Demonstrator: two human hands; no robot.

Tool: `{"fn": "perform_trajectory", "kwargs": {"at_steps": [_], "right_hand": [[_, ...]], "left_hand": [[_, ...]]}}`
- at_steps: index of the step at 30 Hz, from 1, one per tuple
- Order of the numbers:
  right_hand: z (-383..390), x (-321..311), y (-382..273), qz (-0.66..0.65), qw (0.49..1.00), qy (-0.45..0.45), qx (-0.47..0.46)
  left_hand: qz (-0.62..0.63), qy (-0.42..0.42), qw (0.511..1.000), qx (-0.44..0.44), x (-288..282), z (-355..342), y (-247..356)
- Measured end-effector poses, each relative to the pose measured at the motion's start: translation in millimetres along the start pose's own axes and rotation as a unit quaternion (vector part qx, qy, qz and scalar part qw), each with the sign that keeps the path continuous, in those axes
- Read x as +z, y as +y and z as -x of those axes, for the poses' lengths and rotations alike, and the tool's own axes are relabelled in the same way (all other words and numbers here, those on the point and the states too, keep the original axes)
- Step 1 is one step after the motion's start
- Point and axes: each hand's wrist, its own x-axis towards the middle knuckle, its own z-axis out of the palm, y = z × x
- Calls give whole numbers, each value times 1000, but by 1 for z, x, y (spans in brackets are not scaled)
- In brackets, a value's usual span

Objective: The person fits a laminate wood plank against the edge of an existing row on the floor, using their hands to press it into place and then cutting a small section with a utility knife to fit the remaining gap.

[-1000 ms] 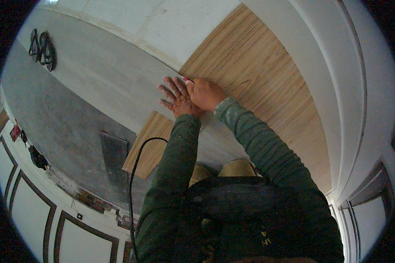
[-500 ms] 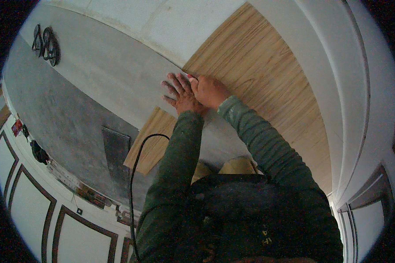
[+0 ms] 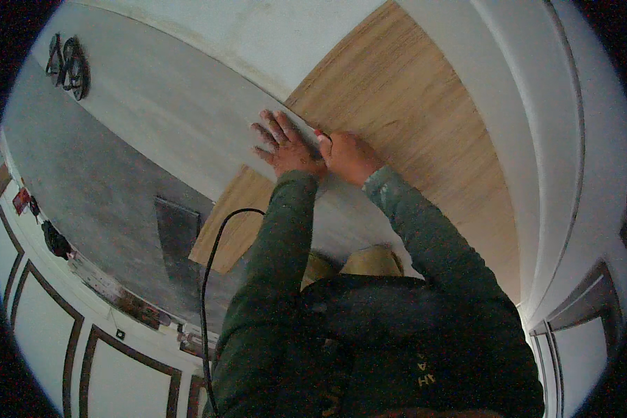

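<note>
Board (image 3: 188, 97), smooth grey, under splayed left hand (image 3: 290, 153); right grip (image 3: 352, 157) tight round red object (image 3: 318, 133) by wood-grained panel (image 3: 425, 104).

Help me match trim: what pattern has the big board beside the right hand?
The board has tan wood grain; see the head view.

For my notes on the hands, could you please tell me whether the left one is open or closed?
Open: the left hand is palm down on the pale grey surface, its fingers extended with gaps between them.
</note>
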Motion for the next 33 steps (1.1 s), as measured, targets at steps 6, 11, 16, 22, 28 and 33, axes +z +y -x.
{"fn": "perform_trajectory", "kwargs": {"at_steps": [6,11,16,22,28,33], "right_hand": [[2,-2,7,40,999,-11,22],[5,8,17,29,999,9,20],[28,4,40,29,999,-4,39],[41,-8,39,-10,998,-18,54],[52,-8,53,20,999,-28,37],[54,-1,56,6,998,-29,57]], "left_hand": [[-2,-6,1000,3,-8,-2,3],[-4,6,1000,16,-4,-3,0],[-76,-71,994,-14,-13,0,10],[-85,-73,994,-8,-20,-3,13],[-82,-97,991,-29,-33,-3,19],[-66,-90,994,-20,-30,-1,15]]}}
